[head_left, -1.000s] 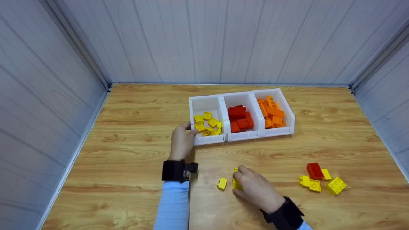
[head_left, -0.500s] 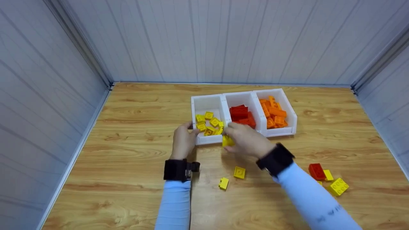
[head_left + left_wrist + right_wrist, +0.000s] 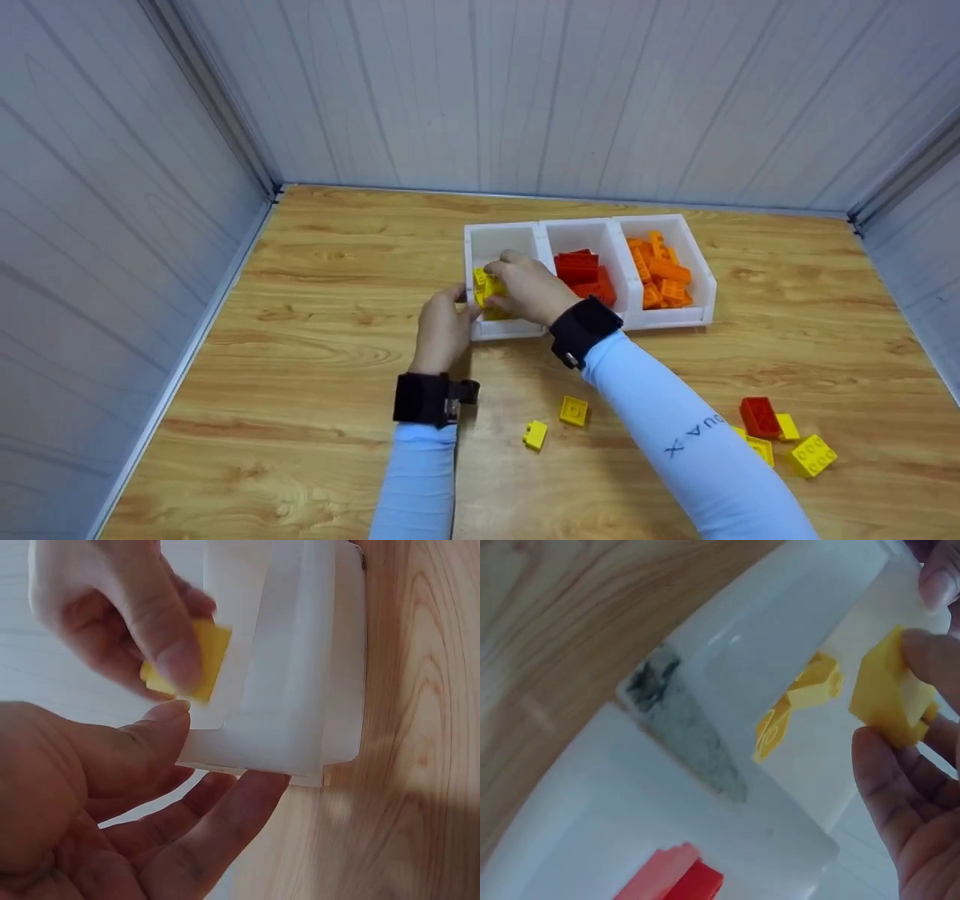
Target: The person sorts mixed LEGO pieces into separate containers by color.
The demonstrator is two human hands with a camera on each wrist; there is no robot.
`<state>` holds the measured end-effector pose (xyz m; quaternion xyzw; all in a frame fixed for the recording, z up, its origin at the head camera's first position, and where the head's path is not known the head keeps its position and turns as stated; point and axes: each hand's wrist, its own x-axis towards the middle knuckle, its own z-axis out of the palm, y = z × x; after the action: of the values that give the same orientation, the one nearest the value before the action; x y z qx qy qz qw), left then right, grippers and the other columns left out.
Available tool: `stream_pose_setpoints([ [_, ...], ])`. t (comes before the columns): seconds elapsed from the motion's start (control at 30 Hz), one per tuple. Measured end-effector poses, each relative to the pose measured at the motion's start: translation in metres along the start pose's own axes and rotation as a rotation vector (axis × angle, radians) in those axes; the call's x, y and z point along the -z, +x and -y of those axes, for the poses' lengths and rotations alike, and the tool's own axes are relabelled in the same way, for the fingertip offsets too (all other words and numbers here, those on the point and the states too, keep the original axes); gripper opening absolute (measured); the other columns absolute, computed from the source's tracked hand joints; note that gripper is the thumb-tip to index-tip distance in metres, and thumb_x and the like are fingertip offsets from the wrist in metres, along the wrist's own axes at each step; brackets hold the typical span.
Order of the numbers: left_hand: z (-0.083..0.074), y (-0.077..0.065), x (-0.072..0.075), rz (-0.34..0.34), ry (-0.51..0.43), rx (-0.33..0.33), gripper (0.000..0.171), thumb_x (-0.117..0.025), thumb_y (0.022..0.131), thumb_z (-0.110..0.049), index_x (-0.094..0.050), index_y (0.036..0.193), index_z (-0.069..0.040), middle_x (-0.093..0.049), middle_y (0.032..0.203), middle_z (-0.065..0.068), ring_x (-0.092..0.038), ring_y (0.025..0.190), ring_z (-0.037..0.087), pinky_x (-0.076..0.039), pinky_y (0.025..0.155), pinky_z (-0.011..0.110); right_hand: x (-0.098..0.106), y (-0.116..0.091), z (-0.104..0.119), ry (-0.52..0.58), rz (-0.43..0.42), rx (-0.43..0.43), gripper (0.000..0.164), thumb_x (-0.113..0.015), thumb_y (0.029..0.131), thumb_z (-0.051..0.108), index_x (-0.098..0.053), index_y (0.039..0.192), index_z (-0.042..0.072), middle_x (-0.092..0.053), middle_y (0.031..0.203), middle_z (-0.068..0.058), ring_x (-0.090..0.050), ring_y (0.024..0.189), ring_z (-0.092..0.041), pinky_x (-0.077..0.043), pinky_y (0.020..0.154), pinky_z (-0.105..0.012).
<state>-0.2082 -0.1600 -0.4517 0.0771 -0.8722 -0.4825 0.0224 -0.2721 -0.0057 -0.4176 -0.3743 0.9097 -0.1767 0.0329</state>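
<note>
My right hand (image 3: 534, 286) pinches a yellow toy building brick (image 3: 885, 694) between thumb and fingers, over the left white bin (image 3: 499, 330). Several yellow bricks (image 3: 810, 686) lie in that bin, partly hidden by the hand in the head view. At the bin's left wall, near its front corner, my left hand (image 3: 442, 330) grips the edge, thumb on the inner side and fingers outside. On the table in front of the bins lie a small yellow brick (image 3: 535, 435) and a square yellow brick (image 3: 574, 410).
Joined to the left bin are a middle bin with red bricks (image 3: 576, 267) and a right bin with orange bricks (image 3: 667, 271). Further right on the table, a red brick (image 3: 760, 417) lies among several yellow bricks (image 3: 813, 455), some hidden by the right sleeve. Panel walls surround the table.
My right hand has lifted a yellow brick from the table and carried it forward and left, over the left bin. The left hand keeps its grip on the bin wall.
</note>
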Motion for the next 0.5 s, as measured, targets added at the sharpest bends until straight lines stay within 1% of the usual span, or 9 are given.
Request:
stream_pose_setpoints([
  [0.13, -0.002, 0.001, -0.001, 0.001, 0.01, -0.022, 0.037, -0.067, 0.094, -0.007, -0.062, 0.129, 0.003, -0.067, 0.118, 0.013, -0.058, 0.119, 0.027, -0.043, 0.101, 0.04, 0.007, -0.007, -0.001, 0.006, -0.041, 0.002, 0.042, -0.072, 0.093, 0.016, -0.063, 0.129, -0.002, -0.06, 0.116, -0.017, -0.061, 0.102, -0.028, -0.052, 0.091, -0.035],
  [0.2, -0.001, 0.001, -0.001, -0.003, 0.014, -0.032, 0.038, -0.067, 0.093, -0.005, -0.062, 0.129, 0.004, -0.067, 0.117, 0.015, -0.058, 0.119, 0.028, -0.043, 0.102, 0.04, 0.012, -0.013, -0.002, 0.008, -0.076, 0.009, 0.039, -0.071, 0.093, 0.016, -0.064, 0.127, -0.001, -0.061, 0.115, -0.016, -0.062, 0.099, -0.028, -0.052, 0.089, -0.035],
  [0.27, -0.001, 0.001, -0.001, -0.008, 0.02, -0.026, 0.038, -0.067, 0.093, -0.005, -0.062, 0.13, 0.004, -0.067, 0.117, 0.015, -0.058, 0.119, 0.028, -0.043, 0.102, 0.04, 0.017, -0.021, -0.002, 0.001, -0.111, 0.02, 0.035, -0.071, 0.093, 0.017, -0.067, 0.123, -0.001, -0.063, 0.111, -0.016, -0.063, 0.095, -0.028, -0.053, 0.085, -0.036],
  [0.37, -0.001, 0.0, -0.001, -0.005, 0.028, -0.004, 0.039, -0.067, 0.094, -0.005, -0.061, 0.131, 0.004, -0.067, 0.119, 0.014, -0.056, 0.121, 0.028, -0.042, 0.103, 0.04, 0.023, -0.04, 0.0, 0.022, -0.14, 0.019, 0.028, -0.071, 0.093, 0.017, -0.07, 0.117, 0.0, -0.065, 0.105, -0.015, -0.064, 0.089, -0.026, -0.054, 0.079, -0.036],
  [0.5, -0.002, 0.0, -0.001, 0.0, 0.031, 0.027, 0.04, -0.066, 0.094, -0.006, -0.06, 0.133, 0.003, -0.066, 0.121, 0.014, -0.055, 0.123, 0.027, -0.041, 0.105, 0.04, 0.02, -0.076, 0.003, 0.119, -0.137, -0.039, 0.024, -0.073, 0.091, 0.013, -0.073, 0.113, 0.004, -0.068, 0.1, -0.012, -0.064, 0.087, -0.023, -0.054, 0.076, -0.036],
])
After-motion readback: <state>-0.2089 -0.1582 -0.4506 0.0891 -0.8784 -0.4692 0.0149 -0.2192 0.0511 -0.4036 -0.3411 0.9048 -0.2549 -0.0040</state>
